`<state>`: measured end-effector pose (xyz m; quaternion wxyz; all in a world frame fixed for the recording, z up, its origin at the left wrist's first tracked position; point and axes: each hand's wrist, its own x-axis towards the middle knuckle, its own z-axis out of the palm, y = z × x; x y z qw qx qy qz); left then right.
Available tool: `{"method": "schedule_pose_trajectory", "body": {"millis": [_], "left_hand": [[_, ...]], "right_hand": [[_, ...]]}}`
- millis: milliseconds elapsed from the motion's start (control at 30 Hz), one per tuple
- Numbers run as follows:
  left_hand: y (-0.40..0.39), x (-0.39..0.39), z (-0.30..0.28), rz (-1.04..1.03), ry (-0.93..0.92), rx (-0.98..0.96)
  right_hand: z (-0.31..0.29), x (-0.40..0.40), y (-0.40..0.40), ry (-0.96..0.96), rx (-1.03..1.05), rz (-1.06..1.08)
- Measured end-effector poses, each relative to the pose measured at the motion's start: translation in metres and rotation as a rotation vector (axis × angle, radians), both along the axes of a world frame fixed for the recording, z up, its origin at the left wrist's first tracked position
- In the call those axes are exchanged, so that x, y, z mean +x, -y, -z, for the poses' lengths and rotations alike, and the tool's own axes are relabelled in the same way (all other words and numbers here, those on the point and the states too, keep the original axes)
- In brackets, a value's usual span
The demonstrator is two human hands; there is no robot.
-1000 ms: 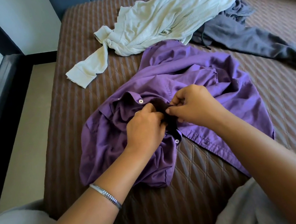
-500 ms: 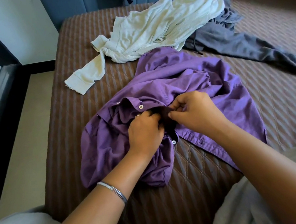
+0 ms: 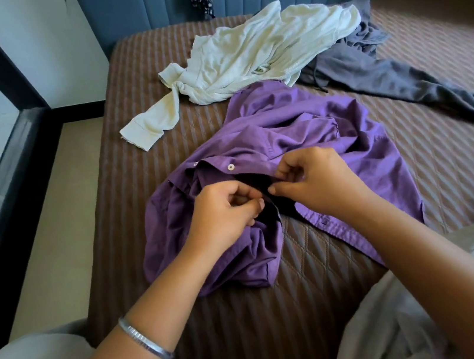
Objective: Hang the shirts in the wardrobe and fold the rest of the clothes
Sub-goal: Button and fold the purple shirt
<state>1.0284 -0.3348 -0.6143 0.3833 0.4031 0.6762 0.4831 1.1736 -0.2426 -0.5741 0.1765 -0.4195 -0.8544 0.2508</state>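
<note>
Purple shirt (image 3: 300, 138) lies crumpled mid-bed (image 3: 461, 174), front opening toward the person. Left hand (image 3: 222, 212) pinches the button edge, right hand (image 3: 317, 182) pinches the opposite edge, fingers curled, likely working a button before hanging. White top (image 3: 265, 50) and grey trousers (image 3: 399, 76) wait behind.

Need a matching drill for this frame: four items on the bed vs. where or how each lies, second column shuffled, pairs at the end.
Things:
1. crumpled purple button-up shirt
2. pale cream long-sleeved top
3. dark grey trousers
4. silver metal bangle

Places or states:
A. far right of the bed, partly under the cream top
B. on the left wrist
C. far side of the bed, one sleeve stretched toward the left edge
D. nearest the person, in the grip of both hands

Pairs: 1-D, 2-C, 3-A, 4-B
</note>
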Motion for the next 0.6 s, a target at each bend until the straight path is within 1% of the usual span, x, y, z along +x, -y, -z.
{"method": "schedule_pose_trajectory", "body": {"millis": [67, 100, 200, 433, 600], "left_hand": [[0.009, -0.003, 0.001, -0.035, 0.188, -0.002], [0.012, -0.004, 0.001, -0.041, 0.249, 0.0], [0.016, -0.003, 0.0, -0.028, 0.343, 0.008], [0.021, 0.001, -0.001, -0.003, 0.376, -0.004], [0.019, 0.002, 0.001, -0.027, 0.382, 0.034]], "right_hand": [[0.002, 0.001, 0.011, -0.014, -0.045, -0.01], [0.005, 0.002, 0.017, -0.021, -0.061, -0.007], [0.012, 0.003, 0.032, -0.08, -0.114, 0.028], [0.01, 0.0, 0.04, -0.136, -0.206, 0.045], [0.012, 0.0, 0.041, -0.129, -0.204, 0.031]]}}
